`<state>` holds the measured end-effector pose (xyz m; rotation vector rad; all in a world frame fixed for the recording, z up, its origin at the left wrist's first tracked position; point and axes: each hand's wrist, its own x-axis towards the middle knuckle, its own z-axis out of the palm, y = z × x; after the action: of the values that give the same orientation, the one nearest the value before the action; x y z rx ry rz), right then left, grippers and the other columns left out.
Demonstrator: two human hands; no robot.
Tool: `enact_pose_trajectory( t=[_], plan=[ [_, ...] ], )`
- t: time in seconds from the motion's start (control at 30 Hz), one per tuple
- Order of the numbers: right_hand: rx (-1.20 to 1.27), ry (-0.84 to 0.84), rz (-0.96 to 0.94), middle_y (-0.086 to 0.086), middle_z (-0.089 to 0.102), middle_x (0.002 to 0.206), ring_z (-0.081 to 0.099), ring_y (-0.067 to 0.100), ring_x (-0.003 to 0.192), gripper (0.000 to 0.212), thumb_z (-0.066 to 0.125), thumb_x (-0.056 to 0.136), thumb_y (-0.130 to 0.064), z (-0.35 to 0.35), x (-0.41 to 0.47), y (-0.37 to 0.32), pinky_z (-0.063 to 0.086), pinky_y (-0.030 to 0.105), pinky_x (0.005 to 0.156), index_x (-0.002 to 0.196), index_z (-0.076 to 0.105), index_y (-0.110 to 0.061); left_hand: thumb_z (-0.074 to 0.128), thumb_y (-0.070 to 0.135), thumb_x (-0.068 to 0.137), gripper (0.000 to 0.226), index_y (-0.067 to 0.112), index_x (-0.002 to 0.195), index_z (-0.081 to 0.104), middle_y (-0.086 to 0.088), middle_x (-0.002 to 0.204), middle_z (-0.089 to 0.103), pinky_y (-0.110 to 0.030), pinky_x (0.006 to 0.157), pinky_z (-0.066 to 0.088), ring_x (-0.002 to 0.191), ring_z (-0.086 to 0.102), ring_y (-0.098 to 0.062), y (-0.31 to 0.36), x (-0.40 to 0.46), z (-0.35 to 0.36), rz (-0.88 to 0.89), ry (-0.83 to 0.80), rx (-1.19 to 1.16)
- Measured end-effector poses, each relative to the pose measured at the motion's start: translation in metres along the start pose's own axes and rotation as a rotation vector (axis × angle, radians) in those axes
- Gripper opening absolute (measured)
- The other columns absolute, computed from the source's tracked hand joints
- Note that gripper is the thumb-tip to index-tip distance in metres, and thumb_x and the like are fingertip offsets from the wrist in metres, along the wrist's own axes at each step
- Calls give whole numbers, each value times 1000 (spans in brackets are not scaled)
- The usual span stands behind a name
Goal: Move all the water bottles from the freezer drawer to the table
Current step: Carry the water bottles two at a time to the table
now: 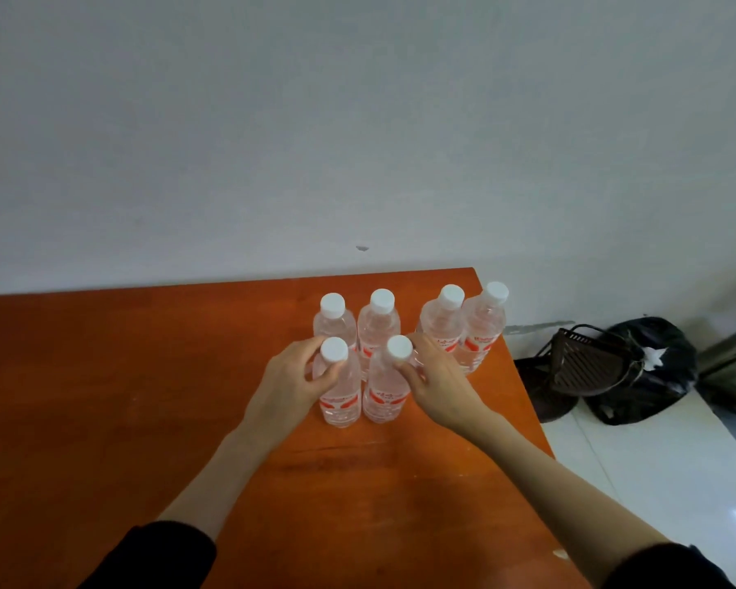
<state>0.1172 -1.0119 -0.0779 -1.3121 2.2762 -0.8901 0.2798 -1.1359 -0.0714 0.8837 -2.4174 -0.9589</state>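
Note:
Several clear water bottles with white caps and red labels stand upright on the orange-brown wooden table [145, 397], near its far right corner. My left hand [292, 376] grips the neck of the front left bottle [341, 397]. The front right bottle [385, 397] is held at its neck by my right hand [436, 380]. Both bottles rest on the tabletop. Behind them stands a back row: one bottle [334, 323], a second [379, 325], a third [440, 325] and a fourth [483, 329] by the table's right edge. No freezer drawer is in view.
A grey wall runs behind the table. To the right, on the white tiled floor [676, 461], lie a black rubbish bag [651, 371] and a dark slatted object [578, 367]. The table's right edge runs diagonally close to my right forearm.

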Motion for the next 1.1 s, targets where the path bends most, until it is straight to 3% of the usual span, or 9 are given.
enact_pose_trajectory(
  t=[0.07, 0.3, 0.43, 0.6, 0.77, 0.97, 1.1],
  plan=[
    [9, -4, 1, 4, 54, 125, 53, 17, 113, 36, 49, 92, -31, 0, 2, -2, 48, 34, 94, 124, 45, -14, 62, 29, 83, 51, 12, 130, 49, -5, 125, 59, -30, 90, 49, 110, 57, -16, -2, 2, 3, 4, 31, 9],
    [35, 5, -16, 3, 53, 128, 51, 17, 117, 40, 48, 93, -31, 9, 4, -13, 43, 30, 96, 130, 42, -18, 62, 32, 82, 47, 14, 124, 52, -2, 122, 60, -30, 90, 49, 108, 55, -11, -3, 0, 9, -46, 85, -22],
    [55, 26, -1, 2, 53, 129, 50, 15, 118, 40, 47, 94, -34, 11, -1, -11, 42, 28, 97, 130, 43, -18, 62, 31, 83, 44, 15, 123, 51, -1, 123, 58, -25, 87, 47, 104, 51, -5, -1, 4, 8, -67, 40, -31],
    [61, 10, 24, 0, 48, 137, 45, 15, 125, 43, 44, 94, -38, 6, -8, -17, 40, 35, 105, 134, 39, -22, 59, 28, 86, 40, 16, 123, 49, -2, 123, 56, -21, 84, 38, 102, 46, -4, 12, 6, 3, -38, 48, 4],
    [-26, 100, 20, 2, 38, 147, 37, 18, 134, 50, 42, 94, -39, -40, -27, -22, 34, 36, 107, 139, 33, -19, 49, 38, 90, 41, 21, 127, 45, 1, 132, 48, -24, 94, 36, 118, 46, -13, 59, 19, -5, 130, 96, 90],
    [-230, 319, 71, 5, 34, 148, 35, 19, 134, 52, 43, 96, -33, -157, -82, -8, 27, 29, 108, 142, 29, -13, 44, 36, 92, 46, 18, 134, 39, -2, 143, 37, -34, 111, 28, 133, 32, -17, 169, 43, 16, 513, -39, 175],
    [-482, 494, 126, 3, 26, 153, 25, 20, 140, 63, 42, 93, -44, -244, -158, 0, 22, 37, 115, 146, 20, -18, 40, 36, 94, 51, 14, 139, 32, -7, 150, 28, -35, 114, 18, 139, 23, -22, 260, 43, 35, 787, -21, 280]
  ],
)
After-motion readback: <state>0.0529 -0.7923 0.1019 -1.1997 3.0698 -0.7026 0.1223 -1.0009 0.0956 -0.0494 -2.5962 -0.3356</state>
